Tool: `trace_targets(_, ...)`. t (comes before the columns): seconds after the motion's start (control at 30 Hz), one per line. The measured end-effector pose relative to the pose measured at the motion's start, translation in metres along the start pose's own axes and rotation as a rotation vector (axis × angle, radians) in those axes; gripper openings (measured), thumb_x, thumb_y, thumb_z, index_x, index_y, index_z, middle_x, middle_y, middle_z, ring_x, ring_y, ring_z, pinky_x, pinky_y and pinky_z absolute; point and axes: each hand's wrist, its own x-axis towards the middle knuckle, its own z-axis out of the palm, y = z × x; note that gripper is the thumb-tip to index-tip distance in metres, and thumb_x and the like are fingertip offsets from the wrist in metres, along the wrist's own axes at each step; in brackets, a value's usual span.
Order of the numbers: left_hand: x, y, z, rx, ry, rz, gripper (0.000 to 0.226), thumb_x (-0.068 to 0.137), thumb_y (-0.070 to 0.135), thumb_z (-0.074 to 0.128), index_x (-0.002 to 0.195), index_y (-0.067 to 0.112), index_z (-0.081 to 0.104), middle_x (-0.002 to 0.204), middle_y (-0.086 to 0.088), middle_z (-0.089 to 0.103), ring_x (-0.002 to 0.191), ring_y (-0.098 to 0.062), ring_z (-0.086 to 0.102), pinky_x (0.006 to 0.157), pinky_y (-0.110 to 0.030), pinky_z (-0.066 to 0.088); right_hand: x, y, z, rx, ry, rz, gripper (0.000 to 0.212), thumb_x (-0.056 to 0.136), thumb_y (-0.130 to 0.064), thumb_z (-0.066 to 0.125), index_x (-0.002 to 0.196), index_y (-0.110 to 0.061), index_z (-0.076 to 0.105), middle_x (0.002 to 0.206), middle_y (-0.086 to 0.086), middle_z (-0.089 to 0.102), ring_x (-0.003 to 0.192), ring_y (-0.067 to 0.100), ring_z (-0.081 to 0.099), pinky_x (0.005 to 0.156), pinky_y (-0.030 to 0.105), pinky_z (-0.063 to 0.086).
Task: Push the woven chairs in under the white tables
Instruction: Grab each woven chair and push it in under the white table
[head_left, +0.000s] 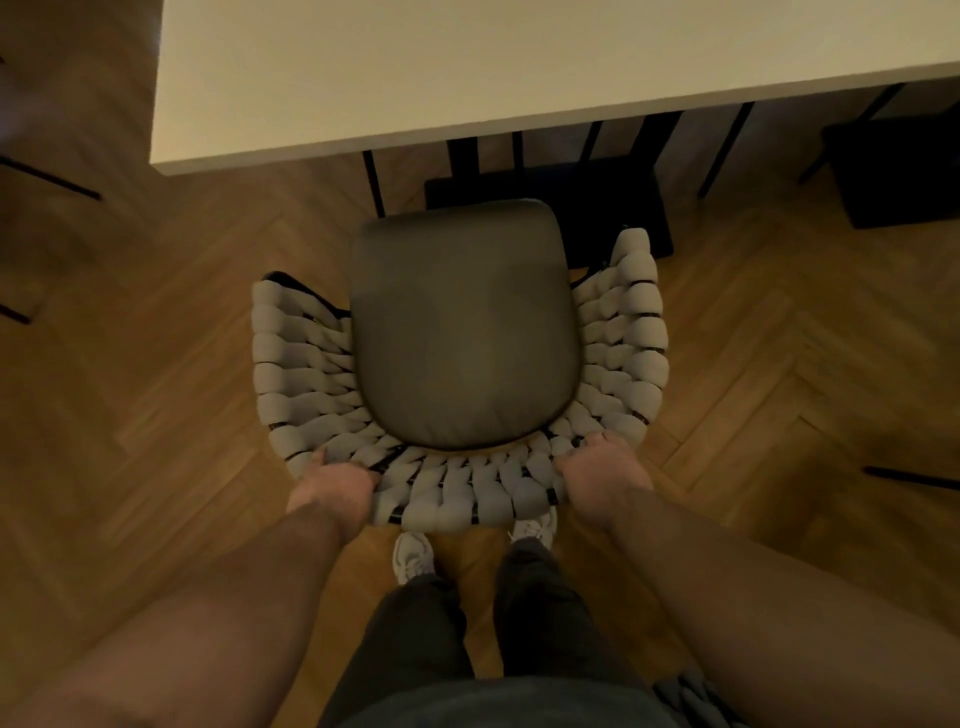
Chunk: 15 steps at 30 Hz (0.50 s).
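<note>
Herringbone wood floor (156, 415), dim warm light, whole view soft and a little blurred.

Nearest, bottom of frame: dark trousers (415, 649), cut off by the lower edge. Two pale shoes (413, 556); the one further right is half hidden behind the chair back. At the lower right corner, a scrap of grey weave (691, 696), cut off, cannot tell what it belongs to.

Two bare forearms run up from the lower corners. Left hand (332, 486) and right hand (602, 475) each grip the top rim of the chair back, one toward each end of the curve. Fingers are curled over the weave; most fingertips are hidden on the inner side.

One woven chair (460, 358) in full, centre of frame. Thick pale grey cord is looped over a dark frame that shows through in gaps, forming a horseshoe back and two arms. Seat pad (467, 291) is smooth, grey-brown, with rounded corners. The seat lies wholly in view just below the tabletop's near edge in the frame, none of it covered.

One white tabletop (467, 62) across the top, cut off above and at right. Beneath its edge, thin black legs (374, 182) and a dark block (597, 208), hard to make out. Upper right, another dark seat-like shape (893, 171). Thin black bars at left (52, 179) and right (909, 478) edges, unidentified.
</note>
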Motion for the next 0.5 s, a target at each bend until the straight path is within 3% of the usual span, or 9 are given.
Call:
trace_targets(0.07, -0.003, 0.006, -0.004, 0.000, -0.022, 0.001, 0.059, 0.099, 0.017, 0.056, 0.154, 0.035, 0.044, 0.151, 0.000, 0.056, 0.145, -0.023, 0.046, 0.129, -0.055, 0.007, -0.002, 0.013, 0.000, 0.132, -0.003, -0.087, 0.057, 0.096, -0.034, 0.060, 0.151, -0.034, 0.048, 0.147, -0.002, 0.056, 0.139, 0.023, 0.044, 0.126, 0.047, 0.019)
trace_targets(0.13, -0.007, 0.016, -0.013, -0.073, -0.054, 0.073, 0.066, 0.095, 0.020, 0.059, 0.156, 0.035, 0.039, 0.153, -0.003, 0.053, 0.144, -0.026, 0.045, 0.127, -0.054, 0.018, -0.001, 0.027, -0.005, 0.296, 0.016, -0.160, 0.072, 0.089, -0.045, 0.063, 0.157, -0.039, 0.040, 0.153, -0.006, 0.052, 0.146, 0.019, 0.040, 0.129, 0.051, 0.009)
trace_targets(0.2, -0.007, 0.033, -0.028, -0.234, -0.093, 0.186, 0.079, 0.093, 0.021, 0.064, 0.163, 0.034, 0.030, 0.159, -0.003, 0.048, 0.144, -0.026, 0.045, 0.122, -0.046, 0.034, 0.005, 0.041, -0.009, 0.483, 0.141, -0.134, 0.064, 0.092, -0.050, 0.058, 0.154, -0.041, 0.043, 0.151, -0.009, 0.053, 0.144, 0.016, 0.041, 0.127, 0.050, 0.016)
trace_targets(0.3, -0.002, 0.070, -0.040, -0.428, -0.167, 0.328, 0.095, 0.090, 0.036, 0.073, 0.167, 0.039, 0.017, 0.160, -0.002, 0.046, 0.141, -0.026, 0.049, 0.114, -0.038, 0.045, 0.016, 0.059, -0.010, 0.769, 0.536, 0.169, 0.053, 0.096, -0.041, 0.061, 0.148, -0.029, 0.054, 0.147, -0.002, 0.057, 0.138, 0.022, 0.048, 0.116, 0.049, 0.040)
trace_targets(0.37, 0.001, 0.092, -0.041, -0.523, -0.148, 0.333, 0.099, 0.086, 0.039, 0.076, 0.166, 0.041, 0.017, 0.156, -0.001, 0.051, 0.136, -0.026, 0.053, 0.111, -0.038, 0.049, 0.025, 0.068, -0.007, 0.848, 0.738, 0.424, 0.055, 0.093, -0.033, 0.067, 0.145, -0.021, 0.055, 0.145, 0.005, 0.057, 0.135, 0.029, 0.048, 0.111, 0.051, 0.046)
trace_targets(0.43, 0.003, 0.105, -0.040, -0.513, -0.101, 0.309, 0.094, 0.088, 0.041, 0.074, 0.166, 0.039, 0.021, 0.155, -0.001, 0.052, 0.136, -0.028, 0.053, 0.112, -0.041, 0.048, 0.034, 0.075, -0.001, 0.962, 0.746, 0.631, 0.069, 0.089, -0.031, 0.072, 0.151, -0.017, 0.047, 0.153, 0.010, 0.049, 0.139, 0.034, 0.043, 0.115, 0.050, 0.041)
trace_targets(0.5, 0.004, 0.110, -0.040, -0.486, -0.089, 0.284, 0.084, 0.093, 0.036, 0.071, 0.164, 0.038, 0.026, 0.155, -0.002, 0.052, 0.136, -0.029, 0.054, 0.111, -0.044, 0.049, 0.040, 0.081, 0.009, 1.123, 0.649, 0.747, 0.088, 0.087, -0.034, 0.076, 0.161, -0.019, 0.030, 0.159, 0.011, 0.041, 0.143, 0.035, 0.041, 0.118, 0.049, 0.039)
